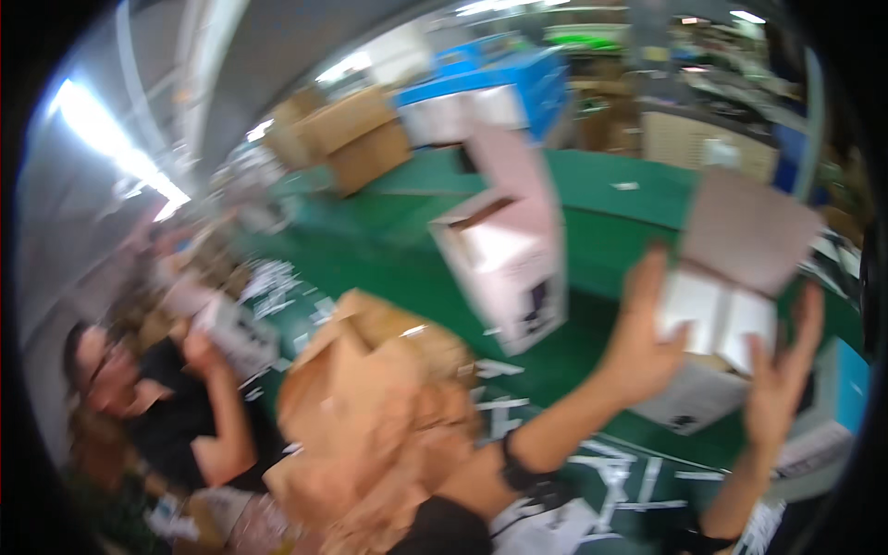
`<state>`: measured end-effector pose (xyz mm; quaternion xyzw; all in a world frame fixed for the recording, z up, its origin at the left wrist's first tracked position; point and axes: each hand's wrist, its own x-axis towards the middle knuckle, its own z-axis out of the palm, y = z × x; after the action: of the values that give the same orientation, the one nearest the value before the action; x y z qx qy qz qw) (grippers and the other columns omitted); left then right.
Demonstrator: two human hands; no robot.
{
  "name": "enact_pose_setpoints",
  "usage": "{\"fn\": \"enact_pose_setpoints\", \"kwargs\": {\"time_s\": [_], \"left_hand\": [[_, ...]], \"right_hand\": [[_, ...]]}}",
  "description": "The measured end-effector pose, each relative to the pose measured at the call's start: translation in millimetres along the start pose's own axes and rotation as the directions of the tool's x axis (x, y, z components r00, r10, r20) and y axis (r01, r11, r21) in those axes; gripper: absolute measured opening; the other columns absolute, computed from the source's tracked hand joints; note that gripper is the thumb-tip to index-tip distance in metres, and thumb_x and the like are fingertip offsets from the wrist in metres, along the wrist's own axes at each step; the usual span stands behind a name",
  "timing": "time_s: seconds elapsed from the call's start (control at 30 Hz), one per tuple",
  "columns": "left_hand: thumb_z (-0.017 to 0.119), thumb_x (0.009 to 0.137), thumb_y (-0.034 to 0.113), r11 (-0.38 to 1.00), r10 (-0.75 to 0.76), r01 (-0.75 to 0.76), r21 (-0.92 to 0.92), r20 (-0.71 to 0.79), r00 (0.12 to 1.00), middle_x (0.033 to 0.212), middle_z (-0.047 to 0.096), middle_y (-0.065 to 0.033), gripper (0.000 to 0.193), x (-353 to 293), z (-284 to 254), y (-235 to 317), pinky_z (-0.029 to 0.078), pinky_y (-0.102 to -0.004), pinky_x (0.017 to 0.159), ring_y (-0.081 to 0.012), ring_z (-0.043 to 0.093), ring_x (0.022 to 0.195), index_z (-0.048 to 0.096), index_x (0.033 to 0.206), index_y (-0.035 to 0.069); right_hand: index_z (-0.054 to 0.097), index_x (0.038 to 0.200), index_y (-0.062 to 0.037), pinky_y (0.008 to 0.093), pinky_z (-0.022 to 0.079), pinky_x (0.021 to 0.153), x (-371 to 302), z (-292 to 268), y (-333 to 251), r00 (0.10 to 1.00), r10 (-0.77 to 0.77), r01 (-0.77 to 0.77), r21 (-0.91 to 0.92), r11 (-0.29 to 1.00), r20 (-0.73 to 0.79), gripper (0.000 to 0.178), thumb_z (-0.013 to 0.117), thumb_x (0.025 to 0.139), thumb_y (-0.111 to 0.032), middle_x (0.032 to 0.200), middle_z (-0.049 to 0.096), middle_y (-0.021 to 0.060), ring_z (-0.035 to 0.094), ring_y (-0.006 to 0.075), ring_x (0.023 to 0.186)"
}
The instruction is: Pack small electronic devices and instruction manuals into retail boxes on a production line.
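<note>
Crumpled brown paper (pixel 370 416) bulges up close on this side of the green surface (pixel 592 245), just left of the worker's outstretched left forearm. Over on the right, a white box (pixel 689 398) has its lid (pixel 749 231) raised, with white pieces (pixel 717 314) showing inside. The left hand (pixel 645 342) is at one flank of it and the right hand (pixel 777 370) at the other, fingers stretched and spread rather than clenched, thumbs toward the front rim. From where I stand it's too blurred to tell whether they grip the walls or merely brush them.

If the box is being carried that way, I'd worry about a slip: flat palms on smooth card, uneven pressure, and one corner could drop. Pressing too hard might bow the walls instead. That upright lid could swing down onto the fingers if the box were jolted. Loose white strips (pixel 606 472) are scattered near the box and might get trapped beneath it. Another lidded box (pixel 523 268) stands beyond the left hand, lid up too, and a wide sweep of that arm could knock it, or drag the paper along.
</note>
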<state>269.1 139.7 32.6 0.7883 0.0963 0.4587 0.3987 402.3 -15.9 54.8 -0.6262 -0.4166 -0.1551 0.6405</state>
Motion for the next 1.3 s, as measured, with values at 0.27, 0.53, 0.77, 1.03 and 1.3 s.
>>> {"fn": "enact_pose_setpoints", "kwargs": {"time_s": [0.27, 0.53, 0.77, 1.03, 1.3], "left_hand": [[0.054, 0.078, -0.008, 0.946, 0.195, -0.175, -0.273, 0.045, 0.980, 0.168, 0.007, -0.0201, 0.102, 11, -12, 17, 0.009, -0.0447, 0.124, -0.0329, 0.013, 0.155, -0.003, 0.162, 0.005], [0.064, 0.074, 0.000, 0.883, 0.434, -0.416, -0.215, 0.039, 0.900, 0.131, 0.048, -0.0164, 0.036, 3, 5, 7, 0.024, -0.0561, 0.116, -0.0439, 0.038, 0.133, 0.057, 0.108, 0.006], [0.071, 0.086, 0.016, 0.883, 0.379, -0.341, -0.324, 0.063, 0.923, 0.130, 0.049, -0.0195, 0.036, 3, 1, 21, 0.024, -0.0556, 0.116, -0.0443, 0.032, 0.142, 0.053, 0.114, 0.004], [0.072, 0.088, 0.012, 0.912, 0.259, -0.271, -0.307, -0.079, 0.963, 0.118, 0.060, -0.0156, 0.031, -2, 13, 28, 0.037, -0.0508, 0.109, -0.0410, 0.047, 0.132, 0.060, 0.116, 0.003], [0.074, 0.086, 0.006, 0.901, 0.290, -0.288, -0.324, -0.046, 0.956, 0.122, 0.065, -0.0115, 0.018, -3, 21, 24, 0.046, -0.0476, 0.100, -0.0411, 0.047, 0.133, 0.072, 0.104, 0.005]], "right_hand": [[0.041, 0.145, 0.0006, 0.0436, 0.019, 0.123, -7, -8, 49, 0.999, -0.038, 0.034, 0.155, 0.987, 0.028, 0.061, 0.066, 0.091, -0.011, 0.153, 0.041, 0.0182, 0.033, 0.0313, 0.147], [0.054, 0.116, -0.0031, 0.0638, 0.019, 0.119, -19, -16, 46, 0.940, -0.312, 0.287, 0.173, 0.942, 0.137, 0.074, 0.057, 0.088, -0.072, 0.124, 0.052, 0.0175, 0.045, 0.0399, 0.130], [0.053, 0.117, -0.0041, 0.0584, 0.020, 0.119, -18, -19, 21, 0.960, -0.211, 0.177, 0.190, 0.966, 0.182, 0.058, 0.065, 0.089, -0.053, 0.133, 0.051, 0.0193, 0.041, 0.0397, 0.136], [0.054, 0.111, -0.0039, 0.0541, 0.021, 0.118, -8, -37, 30, 0.969, -0.162, 0.116, 0.234, 0.965, 0.188, 0.039, 0.072, 0.086, -0.028, 0.123, 0.058, 0.0158, 0.043, 0.0366, 0.134], [0.055, 0.100, -0.0066, 0.0515, 0.021, 0.118, -2, -60, 45, 0.978, -0.041, -0.036, 0.353, 0.935, 0.206, 0.027, 0.072, 0.085, -0.021, 0.120, 0.055, 0.0120, 0.042, 0.0358, 0.137]]}}
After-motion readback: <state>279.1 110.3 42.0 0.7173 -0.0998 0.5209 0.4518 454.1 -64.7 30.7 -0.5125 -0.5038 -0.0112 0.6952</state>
